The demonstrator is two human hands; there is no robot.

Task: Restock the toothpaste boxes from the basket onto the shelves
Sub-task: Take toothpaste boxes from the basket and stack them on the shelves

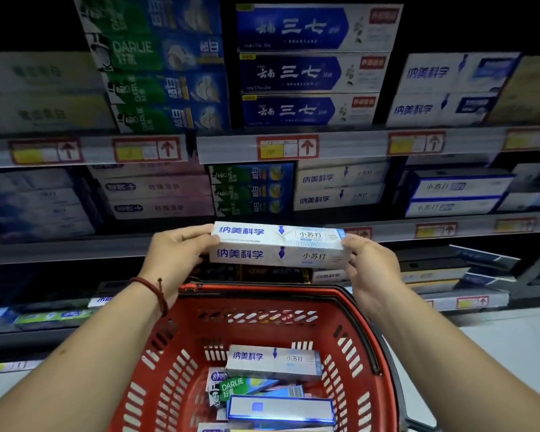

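Observation:
A long white toothpaste box (278, 244) with blue characters is held level above the red basket (181, 353), in front of the shelves. My left hand (178, 247) grips its left end and my right hand (368, 263) grips its right end. Matching white boxes (337, 188) are stacked on the middle shelf just above and behind it. Inside the basket lie several more boxes: a white one (273, 363), a green Darlie one (243, 386) and a blue-edged one (281, 408).
Shelves full of stacked toothpaste boxes fill the view, with price-tag rails (287, 148) along their fronts. Blue boxes (309, 73) and green Darlie boxes (162, 73) stand on the upper shelf. Pale floor (496, 353) shows at the right.

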